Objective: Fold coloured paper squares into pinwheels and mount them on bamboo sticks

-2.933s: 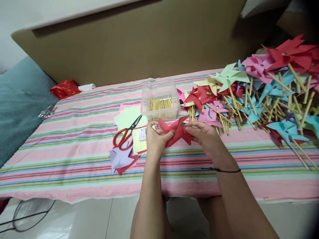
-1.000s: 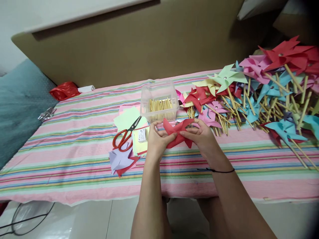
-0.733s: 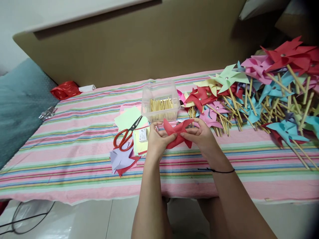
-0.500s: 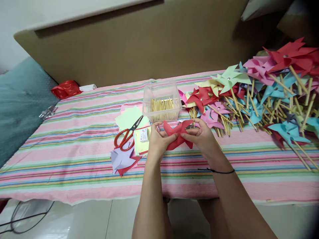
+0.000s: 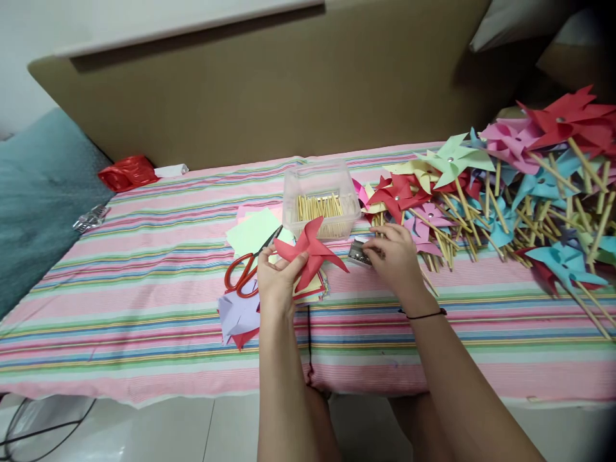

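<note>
My left hand (image 5: 279, 279) pinches a red paper pinwheel (image 5: 312, 253) by its middle, thumb on top, its blades folded. My right hand (image 5: 395, 256) reaches into a small open box (image 5: 357, 252) of tiny metal pieces, perhaps pins. Thumb and forefinger are pressed close together over the box; whatever lies between them is too small to make out. Behind the pinwheel stands a clear plastic box (image 5: 355, 200) holding short wooden sticks (image 5: 317, 206). Red-handled scissors (image 5: 240, 273) lie left of my left hand, partly covered by it.
Finished pinwheels on sticks (image 5: 452, 160) are heaped on the right. Green paper sheets (image 5: 250, 232) and cut lilac paper (image 5: 235, 316) lie at the left. A red plastic bag (image 5: 128, 173) rests farther back on the striped cloth (image 5: 158, 282). A sofa backrest (image 5: 269, 90) rises behind.
My right hand has let go of the red pinwheel and moved to the small box. My left hand has carried the pinwheel leftward and slightly tilted it.
</note>
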### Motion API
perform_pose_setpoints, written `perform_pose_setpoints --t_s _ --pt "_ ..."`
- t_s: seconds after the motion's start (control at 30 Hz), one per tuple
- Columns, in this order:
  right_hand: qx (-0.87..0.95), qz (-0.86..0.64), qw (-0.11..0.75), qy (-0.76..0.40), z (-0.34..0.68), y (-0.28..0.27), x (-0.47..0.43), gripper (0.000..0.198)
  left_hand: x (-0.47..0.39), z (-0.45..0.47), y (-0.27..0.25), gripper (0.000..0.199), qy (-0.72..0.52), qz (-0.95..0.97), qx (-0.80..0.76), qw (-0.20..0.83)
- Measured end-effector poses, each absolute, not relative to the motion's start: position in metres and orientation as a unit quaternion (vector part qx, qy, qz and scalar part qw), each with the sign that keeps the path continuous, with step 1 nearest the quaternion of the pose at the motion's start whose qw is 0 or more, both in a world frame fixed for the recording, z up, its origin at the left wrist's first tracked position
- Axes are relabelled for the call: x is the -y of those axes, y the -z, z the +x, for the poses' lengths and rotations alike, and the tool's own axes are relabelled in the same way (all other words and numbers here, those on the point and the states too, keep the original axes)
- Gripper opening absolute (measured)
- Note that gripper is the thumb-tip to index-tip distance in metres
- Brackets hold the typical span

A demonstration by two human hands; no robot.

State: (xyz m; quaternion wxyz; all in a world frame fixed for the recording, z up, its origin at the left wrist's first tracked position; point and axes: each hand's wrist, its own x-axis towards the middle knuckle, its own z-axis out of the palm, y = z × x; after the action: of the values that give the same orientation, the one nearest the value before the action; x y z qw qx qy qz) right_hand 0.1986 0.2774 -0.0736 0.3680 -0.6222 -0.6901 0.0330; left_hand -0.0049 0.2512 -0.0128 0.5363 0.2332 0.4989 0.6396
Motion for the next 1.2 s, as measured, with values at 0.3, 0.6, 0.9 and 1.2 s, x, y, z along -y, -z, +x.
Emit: perform_pose_setpoints --t_s 0.3,0.6,0.9,1.2 --pt "0.719 -0.652 0.239 -0.003 0.186 0.086 -0.284 0.025 -0.248 -0.008 0.016 0.066 -0.614 0.245 -0.501 0.559" --pt "0.712 -0.663 0.23 0.022 0.178 0.09 -0.286 0.023 -0.244 -0.01 0.014 0.061 -0.606 0.247 -0.48 0.584" --pt "0.715 -0.649 0.25 0.078 0.175 0.091 -0.285 0.026 -0.245 -0.009 0.014 0.063 -0.61 0.25 -0.481 0.578" --pt "0.713 -0.652 0.253 0.049 0.178 0.096 -0.286 0.025 -0.245 -0.006 0.015 0.062 -0.611 0.255 -0.482 0.574"
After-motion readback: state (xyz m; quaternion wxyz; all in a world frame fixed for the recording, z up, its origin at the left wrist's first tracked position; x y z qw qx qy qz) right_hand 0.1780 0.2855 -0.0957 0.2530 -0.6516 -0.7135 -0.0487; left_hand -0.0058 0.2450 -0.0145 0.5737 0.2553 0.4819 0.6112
